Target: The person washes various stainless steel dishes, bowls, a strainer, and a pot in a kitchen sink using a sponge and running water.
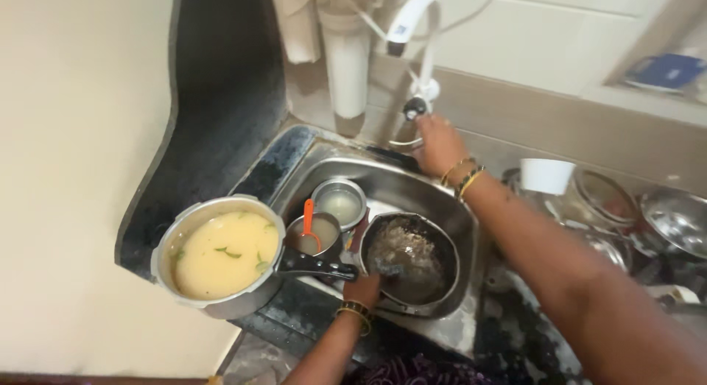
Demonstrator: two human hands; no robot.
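My left hand (364, 289) grips the near rim of a dark, crusted pan (412, 261) that lies tilted in the steel sink (383, 180). My right hand (437, 143) reaches to the back of the sink and rests on the tap (417, 105), fingers closed about its knob. Bangles circle both wrists. Beside the pan stand a small steel cup holding an orange spoon (308, 223) and a steel bowl of cloudy water (339, 202).
A pressure cooker pot (221, 254) full of yellowish liquid sits on the dark counter left of the sink, its black handle pointing right. Steel vessels and lids (674, 219) and a white cup (546, 175) crowd the counter at right. A white water filter (347, 57) hangs above.
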